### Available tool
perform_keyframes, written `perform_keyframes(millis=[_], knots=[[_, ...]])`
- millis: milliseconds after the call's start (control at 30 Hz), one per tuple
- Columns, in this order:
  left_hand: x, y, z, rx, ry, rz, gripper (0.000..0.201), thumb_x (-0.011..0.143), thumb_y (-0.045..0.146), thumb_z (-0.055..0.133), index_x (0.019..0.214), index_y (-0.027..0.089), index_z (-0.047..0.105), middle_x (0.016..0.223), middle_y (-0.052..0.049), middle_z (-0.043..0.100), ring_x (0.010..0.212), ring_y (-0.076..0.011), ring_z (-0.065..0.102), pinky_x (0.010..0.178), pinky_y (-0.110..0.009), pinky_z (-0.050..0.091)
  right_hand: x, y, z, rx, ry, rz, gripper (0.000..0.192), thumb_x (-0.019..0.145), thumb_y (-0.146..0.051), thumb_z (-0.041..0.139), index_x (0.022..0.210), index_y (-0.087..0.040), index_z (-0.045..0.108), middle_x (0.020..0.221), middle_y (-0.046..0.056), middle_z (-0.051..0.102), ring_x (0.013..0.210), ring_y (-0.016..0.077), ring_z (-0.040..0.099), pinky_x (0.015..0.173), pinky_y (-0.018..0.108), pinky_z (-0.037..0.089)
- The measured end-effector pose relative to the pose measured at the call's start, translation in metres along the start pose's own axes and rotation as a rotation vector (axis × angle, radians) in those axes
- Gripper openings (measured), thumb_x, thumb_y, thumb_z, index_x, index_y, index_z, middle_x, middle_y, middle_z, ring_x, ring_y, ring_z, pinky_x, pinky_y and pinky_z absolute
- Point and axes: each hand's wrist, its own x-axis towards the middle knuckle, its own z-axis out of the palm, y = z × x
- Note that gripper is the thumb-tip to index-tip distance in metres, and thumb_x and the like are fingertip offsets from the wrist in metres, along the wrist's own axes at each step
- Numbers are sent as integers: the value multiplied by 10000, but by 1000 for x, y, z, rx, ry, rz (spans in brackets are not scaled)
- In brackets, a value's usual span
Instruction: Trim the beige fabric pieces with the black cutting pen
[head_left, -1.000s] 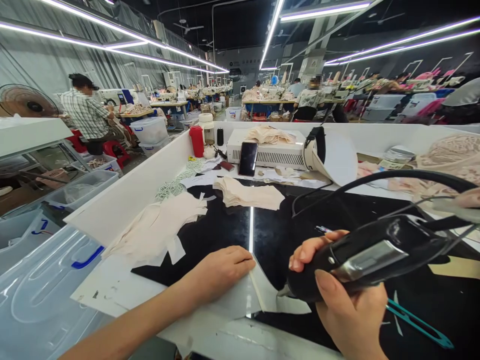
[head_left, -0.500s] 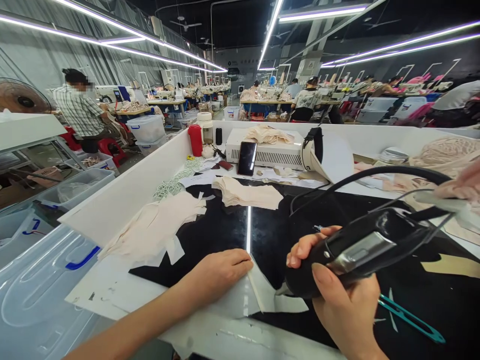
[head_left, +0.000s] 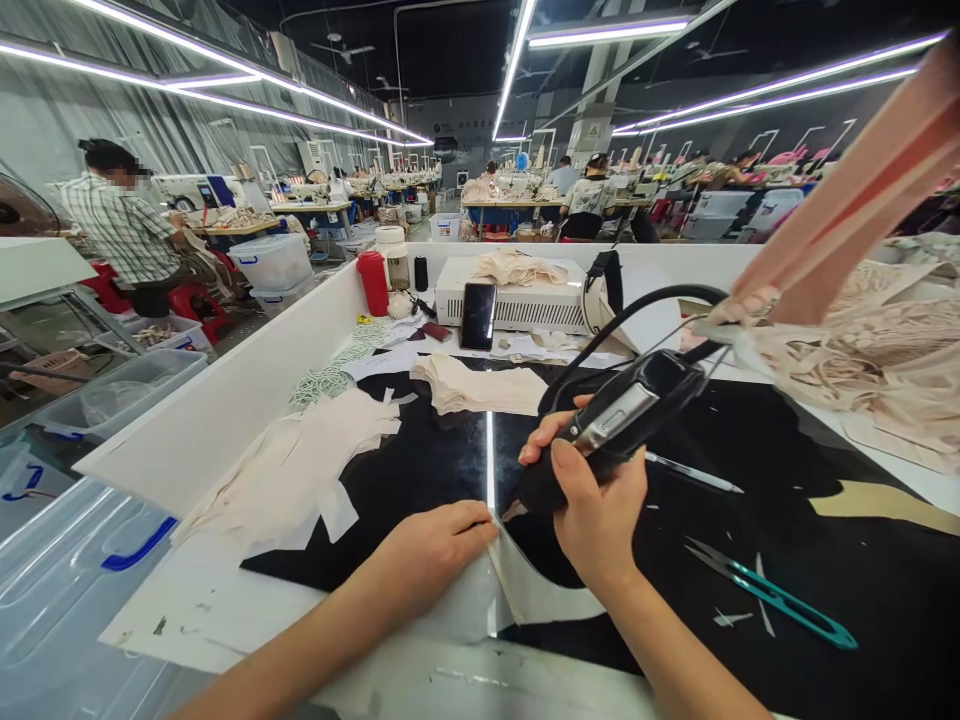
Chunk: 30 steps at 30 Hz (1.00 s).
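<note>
Far left: clear plastic bins with blue handles, below the white wall of the surface. Next, a loose heap of pale cloth pieces on the black surface. Left hand flat, palm down, fingers pressing a white cloth piece at its edge; not clenched, gripping nothing. Behind, a folded stack of cloth, a red cup and a dark phone leaning on a white box. Right hand wrapped around a black corded tool, tip down, touching the white cloth piece just beside the left fingertips. Further right, a thin metal pick and teal snips lying on the black surface, apart from the hands. Far right, a pile of beige lace.
</note>
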Motion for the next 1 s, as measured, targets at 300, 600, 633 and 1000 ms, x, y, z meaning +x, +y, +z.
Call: perform_keyframes(millis=[300,600,633,1000], knots=[[-1,-2,4,15,-8,1,294,1054,75,418,1285,162,578,1290,-71,672,1138,-184,694,979,-279,606,-2,4,2,20,6,13,331,870,-311,771,1074,-284,512,813,-63,665,647,134,629,637,303,533],[-3,-3,6,35,-13,15,290,1061,74,390,1274,148,573,1300,-76,662,1152,-178,681,1003,-271,588,-3,6,3,36,-9,-20,250,898,-254,744,1021,-281,528,828,-68,684,650,123,634,658,302,535],[-3,-3,6,34,-15,15,290,1058,68,392,1269,146,575,1300,-76,662,1156,-177,680,1010,-269,583,-3,6,2,30,-9,-22,235,906,-251,735,1013,-281,527,827,-68,683,646,122,633,654,302,535],[-1,1,-4,-32,-71,-58,279,1059,94,435,1235,206,621,1328,-73,651,1128,-196,696,931,-290,603,-7,-2,-7,36,3,-35,300,893,-289,756,1112,-291,550,818,-67,678,647,132,626,660,312,519]])
